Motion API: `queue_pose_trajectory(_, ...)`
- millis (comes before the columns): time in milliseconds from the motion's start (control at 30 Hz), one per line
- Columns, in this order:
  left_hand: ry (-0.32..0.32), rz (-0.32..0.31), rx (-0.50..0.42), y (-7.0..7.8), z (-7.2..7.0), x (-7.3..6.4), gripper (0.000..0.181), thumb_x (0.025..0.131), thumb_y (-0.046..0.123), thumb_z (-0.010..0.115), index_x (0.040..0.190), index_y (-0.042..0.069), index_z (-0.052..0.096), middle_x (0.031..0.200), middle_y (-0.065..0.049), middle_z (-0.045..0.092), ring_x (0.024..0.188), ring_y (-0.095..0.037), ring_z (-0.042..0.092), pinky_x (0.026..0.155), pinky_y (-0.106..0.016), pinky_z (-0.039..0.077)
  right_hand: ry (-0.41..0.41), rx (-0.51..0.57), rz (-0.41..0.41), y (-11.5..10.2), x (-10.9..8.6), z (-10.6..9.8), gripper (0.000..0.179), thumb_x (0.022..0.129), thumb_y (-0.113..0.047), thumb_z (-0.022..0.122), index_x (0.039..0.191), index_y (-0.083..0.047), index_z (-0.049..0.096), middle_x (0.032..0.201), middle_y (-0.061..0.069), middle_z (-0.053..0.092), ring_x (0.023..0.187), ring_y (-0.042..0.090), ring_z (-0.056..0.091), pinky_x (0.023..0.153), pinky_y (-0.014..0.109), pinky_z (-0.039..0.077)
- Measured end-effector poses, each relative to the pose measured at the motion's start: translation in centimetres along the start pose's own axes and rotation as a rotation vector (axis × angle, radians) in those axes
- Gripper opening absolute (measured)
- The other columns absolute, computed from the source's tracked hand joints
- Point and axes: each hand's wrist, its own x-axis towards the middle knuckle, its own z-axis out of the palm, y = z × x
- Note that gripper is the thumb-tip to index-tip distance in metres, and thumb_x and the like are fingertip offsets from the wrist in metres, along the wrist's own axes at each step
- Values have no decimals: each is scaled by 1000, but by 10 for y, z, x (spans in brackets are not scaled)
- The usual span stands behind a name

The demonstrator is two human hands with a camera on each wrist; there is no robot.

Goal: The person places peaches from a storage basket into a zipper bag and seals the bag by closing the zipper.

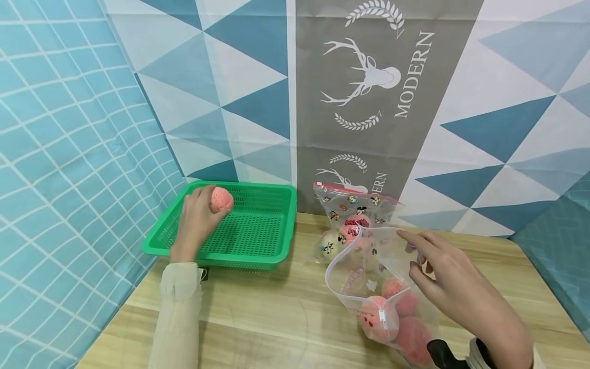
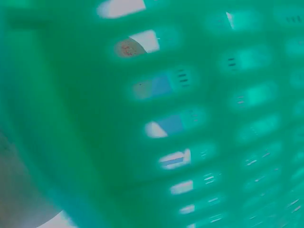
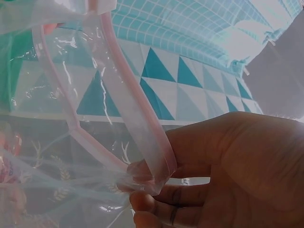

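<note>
My left hand (image 1: 193, 218) grips a rough pink ball (image 1: 222, 200) over the green plastic basket (image 1: 281, 251). Only the basket's slotted side (image 2: 71, 118) fills most of the left wrist view, hiding the ball's grip there. On the right, a clear zip bag (image 1: 343, 289) stands with its mouth wide apart, several pink balls (image 1: 414, 338) lying inside it. My right hand (image 1: 454, 279) holds the far right part of its rim. Close up in the right wrist view, the fingers (image 3: 190, 147) pinch the white zip edge (image 3: 137, 109).
Behind the zip bag leans another clear bag with a red zip (image 1: 359, 192) and cartoon prints, holding a pink ball and a pale one. The wooden tabletop (image 1: 258, 318) ends at a patterned cloth (image 1: 249, 77) at the back. Blue checked cloth (image 1: 69, 154) hangs at left.
</note>
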Motion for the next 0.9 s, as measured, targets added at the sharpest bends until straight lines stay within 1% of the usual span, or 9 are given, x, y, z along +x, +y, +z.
queue_pose_trajectory(133,12,19,-1,9,-6,0,66,81,23,83,135,-1,55,130,-28,54,112,-48,49,86,-62,43,-4,6,4,0,1,0,56,85,2,65,139,-7,55,104,-1,61,76,6,52,58,25,45)
queue_pose_trajectory(400,18,31,-5,26,-17,-1,69,80,23,85,138,1,53,134,-26,53,114,-47,48,87,-63,45,29,5,-24,0,1,2,55,83,4,65,137,-6,57,100,-3,60,74,3,50,57,23,44)
queue_pose_trajectory(900,88,125,-28,68,-39,-6,71,74,19,89,135,3,56,130,-23,55,114,-44,50,86,-62,47,27,-7,-16,0,1,3,56,83,3,65,138,-7,56,102,-1,61,75,4,51,59,25,46)
